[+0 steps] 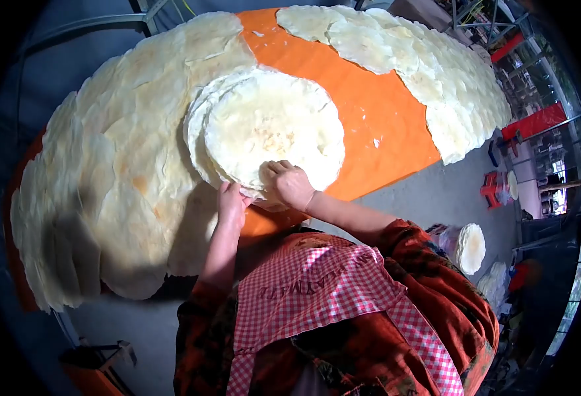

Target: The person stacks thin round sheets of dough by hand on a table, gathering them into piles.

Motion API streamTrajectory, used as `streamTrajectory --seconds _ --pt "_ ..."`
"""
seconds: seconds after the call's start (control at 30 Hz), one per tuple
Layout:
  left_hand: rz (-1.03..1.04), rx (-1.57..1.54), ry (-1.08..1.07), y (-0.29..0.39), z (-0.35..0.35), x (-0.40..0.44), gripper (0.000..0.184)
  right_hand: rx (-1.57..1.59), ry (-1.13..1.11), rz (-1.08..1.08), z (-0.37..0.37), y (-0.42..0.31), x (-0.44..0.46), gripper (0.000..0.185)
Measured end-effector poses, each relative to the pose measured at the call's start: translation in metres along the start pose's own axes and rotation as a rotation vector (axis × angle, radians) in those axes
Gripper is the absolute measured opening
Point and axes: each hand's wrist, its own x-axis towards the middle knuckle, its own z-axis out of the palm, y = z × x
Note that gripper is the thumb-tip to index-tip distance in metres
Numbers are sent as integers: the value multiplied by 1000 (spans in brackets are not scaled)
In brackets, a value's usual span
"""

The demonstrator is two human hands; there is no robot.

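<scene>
A stack of thin, round, pale flatbreads (274,122) lies in front of me, its layers slightly offset at the left. My left hand (233,203) is at the stack's near-left edge, with thumb and fingers pinched on a flatbread's rim. Close beside it, my right hand (290,186) is closed over the near edge, its curled fingers pressing on the top flatbread. The right thumb is hidden. Beneath the stack are an orange cloth and part of the spread of flatbreads.
Overlapping flatbreads (125,158) cover the table's left side; another spread (396,53) lies at the far right. Orange cloth (383,125) shows between them. On the floor at right stand a red stool (490,190) and another flatbread stack (470,249).
</scene>
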Motion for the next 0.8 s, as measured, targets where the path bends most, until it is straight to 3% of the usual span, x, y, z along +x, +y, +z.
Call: streamTrajectory --seconds 0.03,0.13,0.17,0.27,0.3,0.33,0.37,0.4,0.47,0.53,0.57,0.6,0.63,0.7,0.8 --pt "-1 -42 -5 6 7 -5 21 50 -112 53 -27 -17 5 53" --pt "26 -107 -84 5 8 -1 34 -31 123 6 -13 -21 -11 58" --pt "13 -138 -117 7 9 -2 40 -29 124 46 -15 -23 -11 54" --pt "-35 -206 -242 7 9 -7 59 250 -156 213 5 33 11 39" --pt "76 -62 -191 6 9 -7 57 263 -269 340 -25 51 42 26" --pt "179 88 -138 3 7 -9 56 266 -206 323 -32 94 70 22" --pt "172 196 -15 0 4 -6 44 485 -90 143 -56 132 94 20" --pt "192 262 -2 0 3 -7 41 274 -149 149 -111 131 120 18" --pt "234 388 23 -1 4 -10 37 37 47 168 -187 110 139 16" --pt "431 585 228 -6 -5 6 39 -65 90 113 -214 76 132 16" --pt "420 475 247 -11 -12 18 40 -112 112 88 -217 58 121 17" --pt "413 364 263 -11 -16 26 40 -117 243 -6 -187 57 104 20" --pt "366 533 213 -1 -18 28 41 -58 296 -76 -159 47 87 18" --pt "323 534 214 6 -13 24 41 29 241 -46 -92 35 55 12" --pt "251 388 244 19 -3 9 41 105 -9 38 13 49 1 21"
